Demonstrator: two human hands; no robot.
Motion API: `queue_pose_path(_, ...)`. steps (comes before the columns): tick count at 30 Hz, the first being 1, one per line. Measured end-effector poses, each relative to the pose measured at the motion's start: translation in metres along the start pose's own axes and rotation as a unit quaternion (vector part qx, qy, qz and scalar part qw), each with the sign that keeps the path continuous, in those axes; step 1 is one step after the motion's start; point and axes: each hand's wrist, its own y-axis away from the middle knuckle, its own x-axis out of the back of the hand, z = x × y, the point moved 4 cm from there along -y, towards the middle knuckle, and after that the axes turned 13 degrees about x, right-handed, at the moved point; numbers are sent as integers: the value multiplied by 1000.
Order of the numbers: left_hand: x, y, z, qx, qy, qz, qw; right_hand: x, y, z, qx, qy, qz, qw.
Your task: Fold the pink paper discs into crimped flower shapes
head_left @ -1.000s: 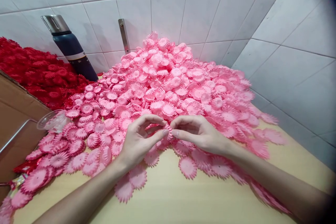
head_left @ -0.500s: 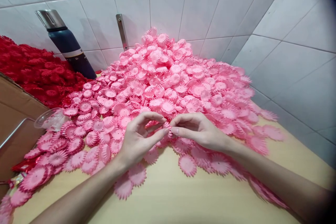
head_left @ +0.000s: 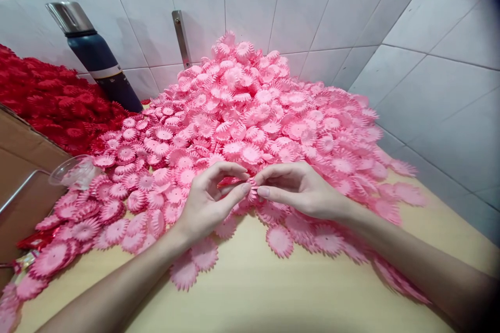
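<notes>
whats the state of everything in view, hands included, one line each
Left hand, curled, pinching
Right hand, curled, pinching
Pink flower piece, held between both hands, mostly hidden
Pink pile, heaped, edges spread over the table
Red pile, heaped
Bottle, silver top on
Clear plastic container, upright or tipped unclear

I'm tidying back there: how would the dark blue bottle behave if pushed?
The dark blue bottle would probably tip easily, being tall and narrow. Once down, its round body may roll, perhaps into the pink discs. Its shiny metallic cap suggests a stiff, possibly slippery top.
</notes>
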Motion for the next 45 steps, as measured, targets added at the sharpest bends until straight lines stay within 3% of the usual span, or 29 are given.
queue_pose_path(8,0,-1,-2,31,0,2,1000,1,0,2,-9,29,8,1000)
queue_pose_path(33,2,-1,-3,0,-36,3,999,-2,1,3,-24,13,6,1000)
queue_pose_path(45,2,-3,-6,19,-20,-2,1000,-2,0,4,-23,4,9,1000)
